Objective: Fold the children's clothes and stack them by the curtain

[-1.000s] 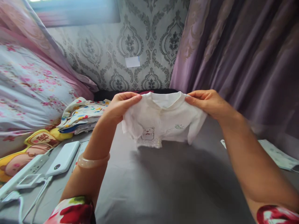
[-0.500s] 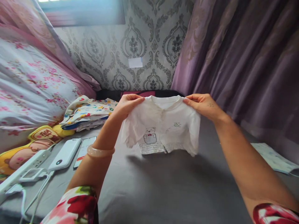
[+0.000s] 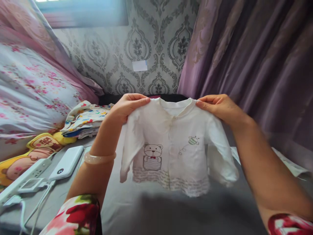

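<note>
A small white baby shirt (image 3: 171, 140) hangs in the air, its front facing me, with a bear print on one side and a green striped bee print on the other. My left hand (image 3: 132, 104) pinches its shoulder just left of the neckline. At the opposite shoulder, my right hand (image 3: 217, 106) grips the cloth between thumb and fingers. Both sleeves dangle, and the wavy lettered hem hangs over the grey sheet (image 3: 127, 212), where a shadow falls.
Folded clothes (image 3: 85, 117) are stacked at the back left beside a yellow plush toy (image 3: 36, 153). A power strip (image 3: 26, 169), cables and a white power bank (image 3: 67, 163) lie on the left. Behind my right forearm is a pale flat item (image 3: 288, 163). Purple curtains (image 3: 244, 58) hang right.
The shirt has swung out and hangs fuller and longer, its hem lower and its sleeves spread. Both hands still hold the shoulders, slightly higher and a little farther apart.
</note>
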The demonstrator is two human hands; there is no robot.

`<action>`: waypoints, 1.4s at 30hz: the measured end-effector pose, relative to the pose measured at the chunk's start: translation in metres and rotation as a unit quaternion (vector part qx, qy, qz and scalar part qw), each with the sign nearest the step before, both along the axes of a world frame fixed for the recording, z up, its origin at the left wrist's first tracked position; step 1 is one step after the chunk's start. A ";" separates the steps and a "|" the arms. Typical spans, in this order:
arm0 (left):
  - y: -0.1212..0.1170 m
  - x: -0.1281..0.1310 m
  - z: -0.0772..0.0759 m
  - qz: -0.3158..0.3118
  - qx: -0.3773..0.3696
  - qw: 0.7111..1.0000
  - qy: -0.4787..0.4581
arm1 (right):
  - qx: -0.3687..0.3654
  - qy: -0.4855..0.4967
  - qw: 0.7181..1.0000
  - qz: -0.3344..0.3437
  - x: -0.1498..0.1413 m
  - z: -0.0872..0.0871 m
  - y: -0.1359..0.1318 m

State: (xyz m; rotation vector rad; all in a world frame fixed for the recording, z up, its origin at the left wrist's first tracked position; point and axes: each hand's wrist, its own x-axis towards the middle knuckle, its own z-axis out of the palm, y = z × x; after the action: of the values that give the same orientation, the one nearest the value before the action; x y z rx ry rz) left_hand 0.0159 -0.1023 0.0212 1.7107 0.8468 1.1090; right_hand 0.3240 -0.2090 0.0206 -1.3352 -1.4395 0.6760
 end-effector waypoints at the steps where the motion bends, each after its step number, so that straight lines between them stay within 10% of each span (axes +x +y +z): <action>1: 0.008 0.005 -0.006 -0.002 -0.012 1.000 0.001 | 0.002 -0.004 1.000 -0.002 0.002 -0.005 0.007; 9: 0.024 0.017 -0.024 0.052 0.049 0.997 -0.019 | 0.087 -0.054 0.994 -0.046 0.004 -0.013 0.025; 25: -0.059 -0.034 0.036 0.028 0.013 0.998 0.046 | 0.010 -0.005 1.000 -0.017 -0.020 0.021 -0.043; 29: -0.024 -0.025 -0.009 -0.016 -0.029 0.991 0.131 | -0.083 -0.022 0.996 0.038 -0.010 -0.014 -0.019; 37: 0.054 0.011 -0.171 -0.059 -0.013 0.965 0.257 | -0.148 -0.228 0.961 0.045 0.002 -0.141 0.040; 42: 0.063 0.023 -0.205 -0.028 0.063 0.924 0.376 | -0.163 -0.296 0.941 0.020 0.006 -0.188 0.057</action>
State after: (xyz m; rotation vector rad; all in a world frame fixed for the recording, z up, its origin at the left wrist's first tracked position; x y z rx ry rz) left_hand 0.0390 -0.0388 -0.1842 2.2963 1.1875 0.4436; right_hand 0.3296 -0.1518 -0.1674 -1.8827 -1.8897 0.5782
